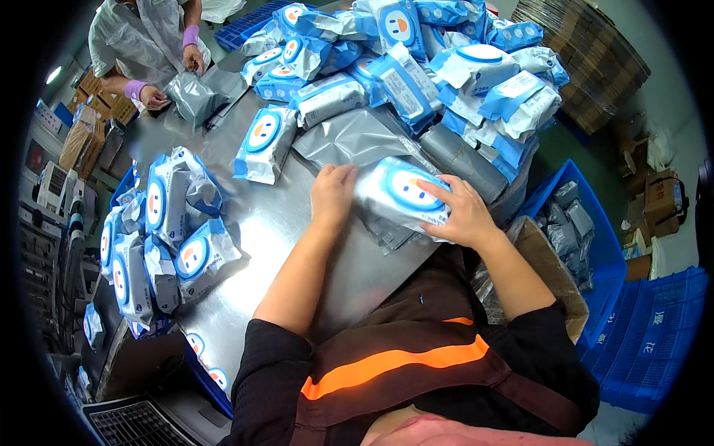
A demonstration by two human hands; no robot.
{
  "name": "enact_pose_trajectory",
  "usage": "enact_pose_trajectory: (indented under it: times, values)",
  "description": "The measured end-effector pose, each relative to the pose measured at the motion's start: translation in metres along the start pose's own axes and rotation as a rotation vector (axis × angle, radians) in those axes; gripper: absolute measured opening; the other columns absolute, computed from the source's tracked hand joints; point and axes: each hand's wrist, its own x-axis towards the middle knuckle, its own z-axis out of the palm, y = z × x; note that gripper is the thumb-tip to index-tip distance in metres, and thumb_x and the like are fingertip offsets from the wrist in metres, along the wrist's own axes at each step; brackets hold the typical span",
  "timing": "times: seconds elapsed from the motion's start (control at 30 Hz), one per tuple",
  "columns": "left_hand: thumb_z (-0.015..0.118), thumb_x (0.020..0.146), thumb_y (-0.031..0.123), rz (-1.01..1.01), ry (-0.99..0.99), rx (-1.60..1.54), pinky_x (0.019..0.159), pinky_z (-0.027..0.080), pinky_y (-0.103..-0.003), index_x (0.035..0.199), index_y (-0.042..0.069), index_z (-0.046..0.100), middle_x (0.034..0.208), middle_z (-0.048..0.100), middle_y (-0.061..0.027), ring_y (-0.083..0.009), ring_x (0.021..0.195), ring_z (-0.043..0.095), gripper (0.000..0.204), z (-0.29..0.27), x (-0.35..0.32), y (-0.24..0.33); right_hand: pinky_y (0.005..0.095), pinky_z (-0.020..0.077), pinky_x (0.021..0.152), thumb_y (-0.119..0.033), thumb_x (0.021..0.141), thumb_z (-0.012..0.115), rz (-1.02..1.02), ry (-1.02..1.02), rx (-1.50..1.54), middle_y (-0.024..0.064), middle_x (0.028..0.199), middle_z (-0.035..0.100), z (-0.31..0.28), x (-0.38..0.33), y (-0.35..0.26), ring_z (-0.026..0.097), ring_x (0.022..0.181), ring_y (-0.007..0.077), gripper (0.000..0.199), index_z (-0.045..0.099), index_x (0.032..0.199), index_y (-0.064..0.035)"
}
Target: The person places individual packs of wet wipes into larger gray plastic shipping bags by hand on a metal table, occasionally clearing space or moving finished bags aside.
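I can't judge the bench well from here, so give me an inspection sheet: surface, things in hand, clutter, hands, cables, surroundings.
Surface: metal table, shiny, reflecting bright light on its left part.
Things in hand: white-and-blue packet, held at a grey plastic bag; whether any of it is inside is unclear.
Clutter: large packet heap at the far side; packet cluster at the left.
Hands: right hand grips the packet's right end; left hand is at the bag, grip unclear.
Cables: nothing seen.
Surroundings: co-worker handling another grey bag; blue crate of grey parcels at right.
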Motion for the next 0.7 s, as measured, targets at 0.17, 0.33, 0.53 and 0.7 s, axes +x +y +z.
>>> enact_pose_trajectory:
  times: [0.17, 0.33, 0.53, 0.7]
  values:
    - [0.065, 0.084, 0.009, 0.185, -0.066, 0.055, 0.074, 0.051, -0.043, 0.101, 0.007, 0.071, 0.088, 0.063, -0.0133, -0.0346, 0.083, 0.062, 0.018, -0.004, 0.003, 0.021, 0.0460, 0.0502, 0.090, -0.046, 0.070, 0.080, 0.153, 0.063, -0.278, 0.0229, 0.117, 0.055, 0.029, 0.001, -0.038, 0.059, 0.106, 0.0405, 0.075, 0.055, 0.139, -0.0299]
    - [0.070, 0.080, 0.013, 0.193, 0.181, 0.207, 0.075, 0.051, -0.042, 0.106, 0.008, 0.070, 0.091, 0.061, -0.0091, -0.0317, 0.083, 0.062, 0.026, 0.007, -0.009, 0.034, 0.0457, 0.0494, 0.091, -0.048, 0.075, 0.077, 0.321, 0.082, 0.001, 0.0219, 0.114, 0.059, 0.030, 0.013, -0.028, 0.061, 0.106, 0.0395, 0.072, 0.054, 0.140, -0.0291]
    - [0.057, 0.088, 0.019, -0.172, -0.281, 0.145, 0.078, 0.050, -0.052, 0.091, 0.001, 0.062, 0.090, 0.067, -0.0246, -0.0442, 0.088, 0.063, 0.018, 0.007, -0.019, 0.042, 0.0291, 0.0471, 0.094, -0.026, 0.087, 0.074, 0.536, 0.131, 1.247, 0.0129, 0.126, 0.061, 0.036, 0.022, 0.004, 0.061, 0.109, 0.0176, 0.068, 0.046, 0.143, 0.0006]
    - [0.053, 0.094, 0.017, -0.205, -0.518, -0.176, 0.072, 0.050, -0.051, 0.089, 0.001, 0.062, 0.083, 0.067, -0.0235, -0.0454, 0.076, 0.063, 0.019, -0.004, -0.056, 0.090, 0.0414, 0.0431, 0.101, -0.035, 0.077, 0.081, 0.148, 0.502, -0.197, 0.0179, 0.124, 0.052, 0.026, 0.010, -0.024, 0.053, 0.115, 0.0338, 0.083, 0.044, 0.144, -0.0031]
